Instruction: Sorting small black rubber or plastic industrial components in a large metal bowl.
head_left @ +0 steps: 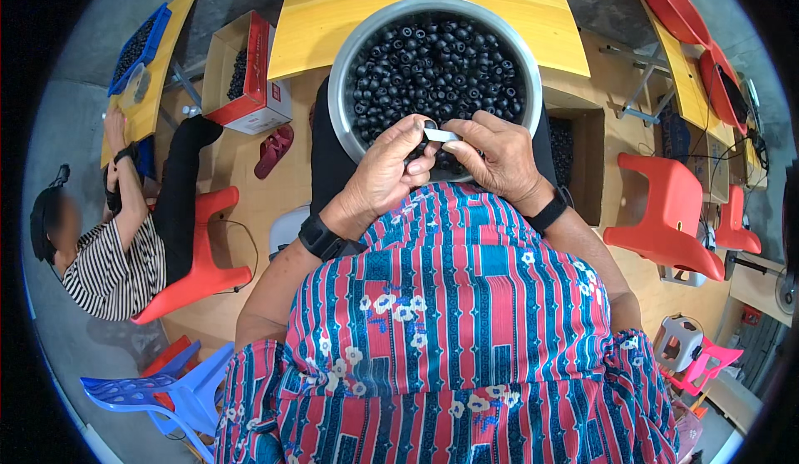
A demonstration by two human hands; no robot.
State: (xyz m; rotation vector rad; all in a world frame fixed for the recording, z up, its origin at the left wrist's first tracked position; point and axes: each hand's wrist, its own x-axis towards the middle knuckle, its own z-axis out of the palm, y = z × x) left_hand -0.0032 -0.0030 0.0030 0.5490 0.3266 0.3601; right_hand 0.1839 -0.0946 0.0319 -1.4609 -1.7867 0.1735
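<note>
A wide metal basin full of small, round, black ring-like pieces rests between my lap and the table edge. Over its near side, my left hand pinches one dark round piece between thumb and fingertips. My right hand grips a small flat white strip, its end against or right beside that piece. Both hands are close together, almost touching. The underside of the held piece is hidden by my fingers.
A yellow table stands ahead. A red-and-white carton and a brown box flank me, both with black pieces. Red stools stand right, a blue chair left. Another person sits left by a blue tray.
</note>
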